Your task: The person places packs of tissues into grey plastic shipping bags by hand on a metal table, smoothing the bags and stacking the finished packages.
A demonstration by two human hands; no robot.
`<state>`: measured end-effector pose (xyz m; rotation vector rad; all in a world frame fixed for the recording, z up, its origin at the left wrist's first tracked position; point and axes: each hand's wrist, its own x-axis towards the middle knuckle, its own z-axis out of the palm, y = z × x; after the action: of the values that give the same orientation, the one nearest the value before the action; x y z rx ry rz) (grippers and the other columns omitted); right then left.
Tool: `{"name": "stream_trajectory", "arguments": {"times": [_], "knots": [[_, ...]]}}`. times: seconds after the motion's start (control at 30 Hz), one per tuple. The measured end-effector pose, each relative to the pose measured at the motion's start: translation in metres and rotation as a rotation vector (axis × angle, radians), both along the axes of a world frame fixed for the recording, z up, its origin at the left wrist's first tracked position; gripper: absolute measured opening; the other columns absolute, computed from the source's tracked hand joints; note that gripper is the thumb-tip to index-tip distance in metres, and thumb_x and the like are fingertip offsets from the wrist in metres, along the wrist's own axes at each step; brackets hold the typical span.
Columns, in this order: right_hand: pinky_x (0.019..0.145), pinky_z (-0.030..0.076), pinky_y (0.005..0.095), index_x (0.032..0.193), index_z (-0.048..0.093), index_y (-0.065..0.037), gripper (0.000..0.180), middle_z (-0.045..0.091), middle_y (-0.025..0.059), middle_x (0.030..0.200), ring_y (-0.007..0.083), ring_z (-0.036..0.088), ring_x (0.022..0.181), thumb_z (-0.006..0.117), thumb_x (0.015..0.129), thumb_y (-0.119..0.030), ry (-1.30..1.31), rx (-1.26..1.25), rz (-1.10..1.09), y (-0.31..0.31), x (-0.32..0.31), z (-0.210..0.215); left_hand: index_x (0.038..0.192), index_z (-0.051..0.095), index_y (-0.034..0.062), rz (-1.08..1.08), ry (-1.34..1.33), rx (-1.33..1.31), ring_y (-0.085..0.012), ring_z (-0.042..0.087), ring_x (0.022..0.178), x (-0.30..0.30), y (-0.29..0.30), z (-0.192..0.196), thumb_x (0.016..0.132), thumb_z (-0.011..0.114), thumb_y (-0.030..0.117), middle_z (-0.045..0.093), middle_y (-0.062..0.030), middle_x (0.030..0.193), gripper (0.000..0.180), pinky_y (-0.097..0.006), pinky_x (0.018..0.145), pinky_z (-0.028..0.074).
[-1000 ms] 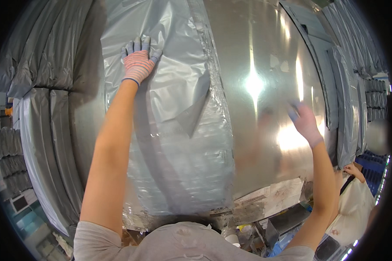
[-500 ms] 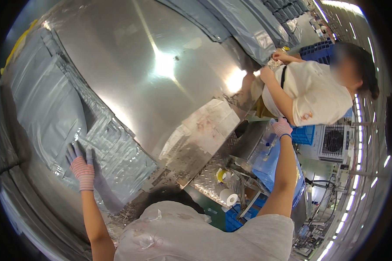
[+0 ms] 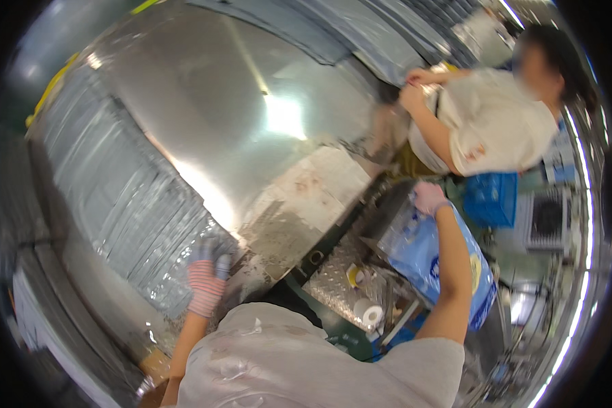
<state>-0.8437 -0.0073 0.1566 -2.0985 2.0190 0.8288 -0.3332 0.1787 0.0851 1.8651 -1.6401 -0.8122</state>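
Silvery film: the grey plastic sheeting (image 3: 126,204) lies flat on the big polished metal surface (image 3: 251,102); it looks thin, limp and light, wrinkled in ridges, likely slick on the steel and easy to tear if yanked.
Best hold: judged from its look, the loose lower edge near the gloved fingers, taken as a pinch of gathered film rather than a flat press.
Left hand (image 3: 207,275): in a pink-striped glove with grey fingertips, at about 7 o'clock in the head view, fingers spread and laid on the sheeting's lower corner; it presses more than it grips.
Sheeting to left hand: it runs away from the hand toward 10 o'clock, touching under the fingertips.
Right hand (image 3: 428,197): gloved pink, at about 3 o'clock, closed on the top of a blue plastic bag (image 3: 442,262); how tight is too blurred to say.
Sheeting to right hand: well apart, off toward 9 o'clock.
Nearby: a second person (image 3: 489,122) at 2 o'clock; a white tape roll (image 3: 370,314) at 5 o'clock.
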Motion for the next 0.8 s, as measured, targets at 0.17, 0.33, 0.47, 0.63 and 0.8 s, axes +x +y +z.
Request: {"name": "stream_trajectory", "arguments": {"times": [0.17,0.33,0.47,0.63,0.8], "knots": [[0.065,0.044,0.0452,0.064,0.059,-0.007,0.008,0.058,0.0178,0.071,0.0351,0.057,0.073,0.051,0.061,-0.007,-0.216,-0.107,0.35,0.02,0.006,-0.016,0.113,0.053,0.006,-0.062,0.146,0.304,-0.0334,0.055,0.098,-0.027,0.022,0.001,0.085,0.05,0.038,0.056,-0.0162,0.111,0.043,-0.039,0.086,0.043],[0.062,0.041,0.0413,0.058,0.053,-0.008,0.002,0.054,0.0149,0.063,0.0335,0.053,0.066,0.053,0.06,-0.007,-0.321,-0.014,0.624,0.04,0.102,0.007,0.111,0.057,0.0031,-0.116,0.604,0.414,-0.0252,0.056,0.101,-0.053,0.036,-0.033,0.087,0.049,0.04,0.06,-0.0131,0.109,0.044,-0.034,0.087,0.043],[0.068,0.038,0.041,0.065,0.055,-0.005,0.011,0.055,0.0143,0.066,0.0334,0.052,0.07,0.059,0.067,-0.015,-0.463,0.012,0.752,0.042,0.199,0.035,0.113,0.056,0.003,-0.116,0.812,0.614,-0.0215,0.056,0.1,-0.077,0.016,-0.041,0.089,0.049,0.033,0.059,-0.0128,0.111,0.039,-0.031,0.089,0.042],[0.073,0.039,0.0424,0.076,0.062,-0.004,0.016,0.058,0.0161,0.073,0.0352,0.052,0.075,0.056,0.08,-0.018,-0.804,-0.091,1.007,0.028,0.361,0.096,0.115,0.052,0.0014,-0.119,0.813,0.255,-0.0243,0.054,0.104,-0.054,0.002,0.016,0.087,0.049,0.036,0.057,-0.0141,0.115,0.044,-0.037,0.093,0.041],[0.068,0.044,0.0382,0.087,0.061,-0.003,0.016,0.06,0.0164,0.081,0.0319,0.056,0.075,0.053,0.081,-0.015,-1.121,-0.243,1.022,0.007,0.535,0.136,0.127,0.04,0.003,0.432,1.863,-0.215,-0.0267,0.045,0.116,-0.002,0.04,0.049,0.083,0.052,0.045,0.046,-0.0133,0.127,0.061,-0.044,0.099,0.035]]}}
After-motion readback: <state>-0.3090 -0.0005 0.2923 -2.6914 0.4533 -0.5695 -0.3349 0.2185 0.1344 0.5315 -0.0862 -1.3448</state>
